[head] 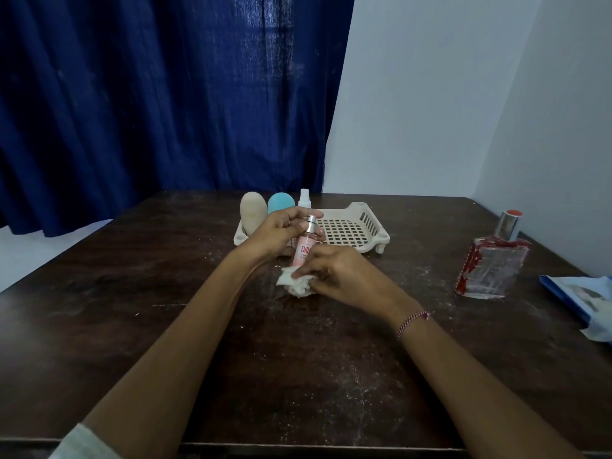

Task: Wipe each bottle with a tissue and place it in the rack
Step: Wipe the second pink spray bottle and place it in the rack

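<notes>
Dark wood flecked with pale specks makes up the table [165, 309]. It has broad bare room near the person, and a blue packet [583, 296] lies at its right edge. The cream plastic rack [371, 220] stands at the far middle. Three bottles [253, 210] fill its left end, so the open grid on the right looks like the free spot. A square glass bottle [490, 266] stands upright well to the right, apart from everything.

The left hand [278, 233] grips the pink spray bottle [303, 248] near its silver top and holds it tilted just in front of the rack. The right hand [341, 273] pinches a crumpled tissue [296, 286] against the bottle's lower end.

The wipe would probably go best by turning the bottle with the left hand while the tissue slides up its length, keeping clear of the rack's near wall.
</notes>
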Demonstrator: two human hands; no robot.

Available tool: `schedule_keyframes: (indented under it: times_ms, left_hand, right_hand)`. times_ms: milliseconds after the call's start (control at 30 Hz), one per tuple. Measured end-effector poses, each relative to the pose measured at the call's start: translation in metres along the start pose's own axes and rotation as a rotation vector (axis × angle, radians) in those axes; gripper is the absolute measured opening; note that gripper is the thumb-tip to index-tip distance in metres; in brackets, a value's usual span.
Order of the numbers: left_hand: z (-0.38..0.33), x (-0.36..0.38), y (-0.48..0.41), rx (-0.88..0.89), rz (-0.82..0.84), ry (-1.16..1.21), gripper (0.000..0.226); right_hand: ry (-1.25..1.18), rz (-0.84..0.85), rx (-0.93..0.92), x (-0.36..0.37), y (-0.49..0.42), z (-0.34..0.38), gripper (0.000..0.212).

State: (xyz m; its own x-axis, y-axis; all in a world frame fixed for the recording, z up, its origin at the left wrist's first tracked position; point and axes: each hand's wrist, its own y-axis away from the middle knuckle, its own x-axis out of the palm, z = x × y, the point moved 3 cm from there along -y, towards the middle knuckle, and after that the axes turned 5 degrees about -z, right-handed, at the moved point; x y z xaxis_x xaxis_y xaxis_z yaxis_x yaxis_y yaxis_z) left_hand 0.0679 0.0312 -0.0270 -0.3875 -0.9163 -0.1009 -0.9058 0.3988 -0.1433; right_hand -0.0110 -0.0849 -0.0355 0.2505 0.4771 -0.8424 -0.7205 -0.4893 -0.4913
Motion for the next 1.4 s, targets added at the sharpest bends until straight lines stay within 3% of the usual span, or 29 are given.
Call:
schedule_keyframes:
  times_ms: [167,233,333,500,567,633,800,900,1033,1200,1300,1400]
  left_hand:
    - [0.000,0.003,0.000,0.023,0.047,-0.041,0.029]
    - [0.001,0.005,0.000,0.007,0.045,-0.069,0.032]
    - [0.001,0.005,0.001,0.018,0.061,-0.049,0.032]
    - [0.002,0.003,0.001,0.009,0.049,0.070,0.030]
    - [0.004,0.003,0.001,-0.006,0.038,0.094,0.032]
    - [0.004,0.005,0.001,-0.005,0.041,0.129,0.033]
    - [0.003,0.019,0.004,0.025,0.072,0.254,0.032]
    - [0.005,0.024,0.003,0.043,0.095,0.290,0.025]
    - [0.007,0.025,0.002,0.092,0.015,0.285,0.019]
    - [0.006,0.026,0.004,0.097,-0.057,0.452,0.021]
    - [0.001,0.024,0.004,0.097,-0.071,0.556,0.022]
    - [-0.006,0.011,0.003,0.104,-0.134,0.708,0.024]
  right_hand:
    - [0.078,-0.418,0.097,-0.017,0.003,-0.014,0.028]
    - [0.072,-0.480,0.132,-0.019,0.004,-0.019,0.028]
    - [-0.034,-0.412,0.112,-0.018,0.005,-0.022,0.029]
    - [-0.093,-0.056,0.001,-0.004,0.003,-0.009,0.027]
    - [-0.086,0.003,0.003,0.001,0.001,-0.004,0.026]
    - [-0.059,-0.053,-0.001,0.001,0.002,-0.004,0.024]
    - [-0.016,-0.445,0.123,-0.012,0.003,-0.018,0.024]
    - [-0.035,-0.533,0.155,-0.015,0.004,-0.022,0.026]
    - [-0.104,-0.559,0.214,-0.014,0.004,-0.027,0.025]
    - [-0.309,-0.585,0.356,-0.014,0.005,-0.027,0.032]
    - [-0.356,-0.551,0.243,-0.014,0.006,-0.022,0.028]
    - [-0.317,-0.346,0.118,-0.005,0.005,-0.012,0.026]
